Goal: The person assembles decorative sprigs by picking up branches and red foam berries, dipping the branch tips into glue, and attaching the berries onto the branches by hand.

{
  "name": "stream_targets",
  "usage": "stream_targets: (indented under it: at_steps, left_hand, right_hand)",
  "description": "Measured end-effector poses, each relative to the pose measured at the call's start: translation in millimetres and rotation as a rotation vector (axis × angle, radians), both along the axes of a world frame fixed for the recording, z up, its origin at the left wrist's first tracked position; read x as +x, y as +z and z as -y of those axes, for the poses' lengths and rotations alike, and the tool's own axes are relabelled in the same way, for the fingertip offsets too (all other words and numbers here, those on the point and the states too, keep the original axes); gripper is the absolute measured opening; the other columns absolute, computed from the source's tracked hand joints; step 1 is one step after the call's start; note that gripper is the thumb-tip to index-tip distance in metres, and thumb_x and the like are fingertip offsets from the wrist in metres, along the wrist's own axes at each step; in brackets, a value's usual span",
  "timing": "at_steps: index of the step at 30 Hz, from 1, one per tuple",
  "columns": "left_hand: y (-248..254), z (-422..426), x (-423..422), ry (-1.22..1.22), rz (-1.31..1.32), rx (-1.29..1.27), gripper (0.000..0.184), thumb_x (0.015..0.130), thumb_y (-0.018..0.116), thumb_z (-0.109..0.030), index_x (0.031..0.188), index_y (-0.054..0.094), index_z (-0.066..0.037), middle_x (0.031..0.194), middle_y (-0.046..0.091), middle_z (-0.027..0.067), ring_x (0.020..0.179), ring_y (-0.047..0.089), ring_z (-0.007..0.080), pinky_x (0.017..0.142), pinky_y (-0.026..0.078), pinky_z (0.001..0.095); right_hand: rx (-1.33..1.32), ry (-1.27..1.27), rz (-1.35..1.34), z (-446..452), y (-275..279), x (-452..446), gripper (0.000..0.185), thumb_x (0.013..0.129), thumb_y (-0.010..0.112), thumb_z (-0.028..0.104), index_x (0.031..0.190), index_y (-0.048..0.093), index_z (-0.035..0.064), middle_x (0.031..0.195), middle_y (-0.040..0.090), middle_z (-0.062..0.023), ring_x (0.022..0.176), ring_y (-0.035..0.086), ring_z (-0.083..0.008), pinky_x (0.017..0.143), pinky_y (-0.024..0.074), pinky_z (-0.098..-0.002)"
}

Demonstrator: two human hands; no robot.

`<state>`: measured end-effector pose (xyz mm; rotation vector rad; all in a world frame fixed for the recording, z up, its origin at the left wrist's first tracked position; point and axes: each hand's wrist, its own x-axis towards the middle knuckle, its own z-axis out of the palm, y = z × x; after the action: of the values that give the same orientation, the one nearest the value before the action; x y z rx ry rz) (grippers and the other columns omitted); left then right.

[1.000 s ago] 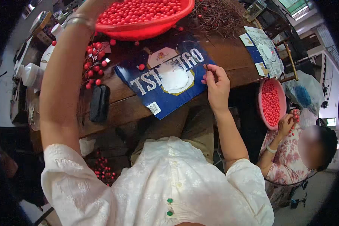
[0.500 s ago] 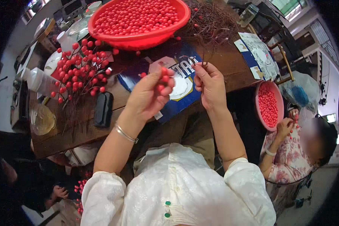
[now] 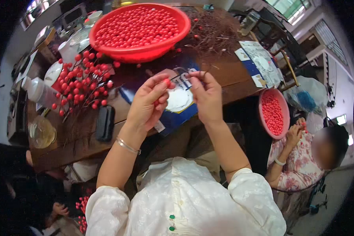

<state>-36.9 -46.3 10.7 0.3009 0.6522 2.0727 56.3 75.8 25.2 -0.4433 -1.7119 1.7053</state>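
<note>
My left hand (image 3: 143, 104) is closed around several red artificial berries, with one berry (image 3: 167, 83) pinched at the fingertips. In my right hand (image 3: 209, 98), thumb and fingers grip a thin dark twig (image 3: 180, 69). Its tip reaches left toward the pinched berry; whether they touch I cannot tell. Below and between the hands lies a round patch of white paste (image 3: 178, 100) on a blue printed sheet (image 3: 181, 120). Beyond the hands stands a large red basin (image 3: 139, 57) heaped with loose red berries.
A tangle of bare twigs (image 3: 220, 33) lies behind my right hand. At left are finished berry sprays (image 3: 80, 84), a black case (image 3: 105, 124) and a glass cup (image 3: 42, 131). On the right, a co-worker's hands (image 3: 294, 135) hold berries beside a pink basin (image 3: 287, 114).
My hands have come closer together. The left now pinches one berry at its fingertips, and the twig in my right hand points toward it. The whole view has shifted slightly.
</note>
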Motion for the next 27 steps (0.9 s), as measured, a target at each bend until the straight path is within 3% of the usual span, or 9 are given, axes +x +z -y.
stream_targets:
  at_steps: [4,13,18,27]
  left_hand:
    - [3.1,2.8,6.4,0.069,-0.077,-0.098,0.026,0.089,0.058,-0.004,0.114,0.057,0.001,0.089,0.062,0.0079,0.057,0.042,0.0023,0.042,0.032,0.0102]
    - [0.4,-3.0,15.9,0.159,-0.064,-0.073,0.024,0.084,0.064,-0.001,0.107,0.060,0.002,0.092,0.066,0.0106,0.054,0.043,0.0027,0.043,0.032,0.0119]
    - [3.6,-0.7,18.8,0.238,-0.097,-0.090,0.021,0.081,0.066,0.000,0.102,0.062,0.002,0.082,0.065,0.0069,0.053,0.042,0.0027,0.044,0.031,0.0123]
    - [-3.2,-3.1,20.2,0.303,-0.154,-0.142,0.016,0.079,0.068,0.000,0.095,0.064,0.001,0.066,0.057,0.0000,0.050,0.040,0.0023,0.043,0.029,0.0127]
  right_hand:
    - [-0.108,0.074,0.051,-0.9,-2.0,2.2,0.010,0.087,0.055,0.007,0.095,0.059,0.0017,0.082,0.058,-0.0025,0.069,0.050,-0.0098,0.062,0.0419,-0.0225]
    - [0.746,-0.224,0.019,9.7,-5.5,-1.3,0.010,0.086,0.056,0.005,0.094,0.056,0.0004,0.084,0.056,-0.0055,0.067,0.050,-0.0144,0.061,0.0422,-0.0245]
    - [0.815,-0.242,-0.006,14.7,-3.0,-3.8,0.013,0.080,0.059,0.003,0.091,0.053,0.0016,0.082,0.053,-0.0089,0.066,0.049,-0.0216,0.058,0.0424,-0.0302]
    - [0.860,-0.252,-0.019,21.3,-10.1,-8.5,0.014,0.080,0.059,0.003,0.093,0.053,0.0017,0.083,0.053,-0.0093,0.066,0.050,-0.0223,0.060,0.0431,-0.0312]
